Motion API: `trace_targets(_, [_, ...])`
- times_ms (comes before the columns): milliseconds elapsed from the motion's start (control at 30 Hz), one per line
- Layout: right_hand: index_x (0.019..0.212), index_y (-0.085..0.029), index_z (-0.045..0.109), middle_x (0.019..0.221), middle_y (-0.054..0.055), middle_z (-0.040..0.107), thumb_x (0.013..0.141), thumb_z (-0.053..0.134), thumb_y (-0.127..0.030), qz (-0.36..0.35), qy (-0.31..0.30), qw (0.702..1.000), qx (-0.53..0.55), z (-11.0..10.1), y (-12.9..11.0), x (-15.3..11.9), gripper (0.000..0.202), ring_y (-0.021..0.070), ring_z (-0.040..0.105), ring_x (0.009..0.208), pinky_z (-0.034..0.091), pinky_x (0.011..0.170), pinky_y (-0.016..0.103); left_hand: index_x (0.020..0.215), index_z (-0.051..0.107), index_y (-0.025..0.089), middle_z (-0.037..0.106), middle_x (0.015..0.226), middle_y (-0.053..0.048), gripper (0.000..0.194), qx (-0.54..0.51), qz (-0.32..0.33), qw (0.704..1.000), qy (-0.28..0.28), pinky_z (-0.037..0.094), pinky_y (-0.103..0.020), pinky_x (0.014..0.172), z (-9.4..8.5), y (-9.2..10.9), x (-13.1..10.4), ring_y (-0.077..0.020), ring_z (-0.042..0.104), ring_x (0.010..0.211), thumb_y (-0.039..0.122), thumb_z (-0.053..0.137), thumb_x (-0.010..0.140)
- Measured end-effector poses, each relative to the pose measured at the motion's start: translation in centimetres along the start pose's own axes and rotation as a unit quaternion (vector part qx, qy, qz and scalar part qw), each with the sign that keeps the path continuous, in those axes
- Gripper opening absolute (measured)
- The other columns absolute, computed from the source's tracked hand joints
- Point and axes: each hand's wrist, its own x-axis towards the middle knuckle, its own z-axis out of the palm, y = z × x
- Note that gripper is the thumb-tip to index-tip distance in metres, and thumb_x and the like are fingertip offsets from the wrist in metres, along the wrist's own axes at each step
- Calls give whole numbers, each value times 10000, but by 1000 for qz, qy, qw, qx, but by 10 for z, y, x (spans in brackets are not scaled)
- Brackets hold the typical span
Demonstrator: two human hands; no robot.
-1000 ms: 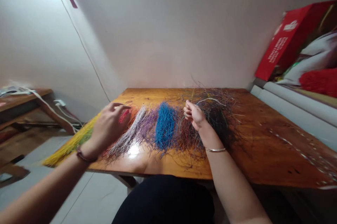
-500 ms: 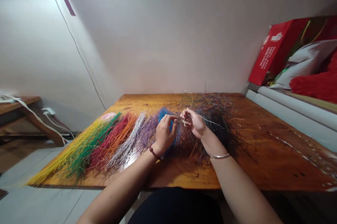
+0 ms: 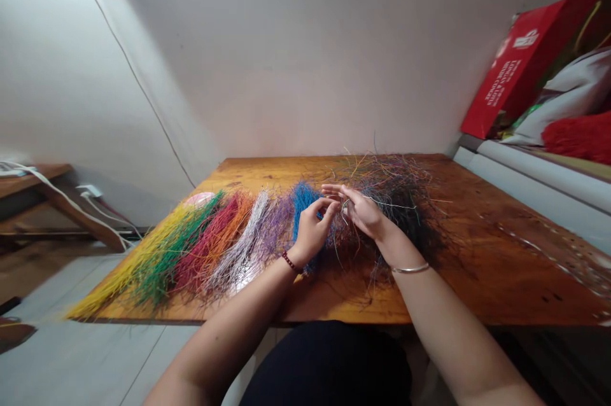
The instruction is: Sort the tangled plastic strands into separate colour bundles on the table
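My left hand (image 3: 312, 224) is above the blue bundle of thin wire-like strands (image 3: 301, 202), with thumb and forefinger pinched together. What they pinch is too fine to make out. Close beside it, my right hand (image 3: 360, 210) has its fingers stretched leftward, and a few loose wire-like strands (image 3: 398, 203), pale and green, are caught in it and stick out to both sides. Beneath and behind the right hand spreads a tangled pile of mixed-colour strands (image 3: 396, 180), dark at its right side. The hands partly cover the pile and the blue bundle.
Sorted bundles lie leftward on the wooden table (image 3: 477, 266): purple (image 3: 274, 228), white (image 3: 243, 240), orange (image 3: 236, 221), red (image 3: 203, 253), green (image 3: 165, 272) and yellow (image 3: 128, 266). A red box (image 3: 515, 62) stands at right; a wall backs the table.
The right fingers have straightened from a curl, and the left fingertips have come closer to the right hand. The whole view has shifted slightly.
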Motion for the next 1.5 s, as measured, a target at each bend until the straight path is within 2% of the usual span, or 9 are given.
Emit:
trace_targets(167, [989,-250,734,1125,51,685,915,480,-424,-21,-1,999,-35,4,2,0,317,214,540,1170,385,1043,387,855,687,184,710,882,-46,287,25,-4,1000,-2,457,-265,711,1,-1,0,-158,612,783,448,576,876])
trace_targets(267, [978,-243,731,1095,61,688,919,478,-438,-28,-3,999,-46,3,5,3,325,211,560,1137,394,1036,390,854,695,189,708,853,-45,282,35,-5,999,-6,454,-269,698,3,-4,-1,-160,607,765,449,588,865])
trace_targets(500, [865,-197,702,900,76,698,903,498,-441,-11,35,999,5,2,4,5,320,172,636,844,496,803,316,859,690,191,689,820,-37,294,61,1,998,-9,428,-264,664,4,-6,-2,-147,566,708,447,549,888])
trace_targets(667, [848,-197,657,800,46,686,862,550,-457,-3,99,993,70,-2,-5,3,282,149,628,703,478,615,258,864,669,189,675,807,-28,297,60,0,998,-12,426,-253,667,2,-6,-2,-139,555,695,442,520,907])
trace_targets(833, [825,-194,623,717,21,651,836,570,-483,-9,121,989,85,-5,-4,3,293,133,597,619,470,570,250,849,649,187,678,819,-31,278,40,0,999,-12,437,-252,682,4,-9,-1,-140,562,707,425,519,911])
trace_targets(1067, [738,-187,568,605,-30,530,777,627,-568,-9,156,987,34,-7,1,7,388,66,453,423,283,385,193,861,656,166,675,824,-46,287,-4,-15,1000,-7,461,-257,714,6,-12,1,-146,583,746,421,533,906])
trace_targets(1333, [717,-194,493,544,-57,454,801,616,-533,18,123,992,28,-2,-3,4,371,45,337,355,197,344,176,899,714,167,721,907,-74,296,-57,-31,997,-51,478,-281,775,6,-9,3,-177,637,830,435,590,871])
trace_targets(1500, [720,-192,471,550,-62,445,806,633,-504,11,110,992,57,-7,-4,5,362,30,295,351,159,345,157,901,701,154,705,880,-67,291,-52,-41,994,-84,441,-258,703,5,-10,5,-154,594,758,422,590,872])
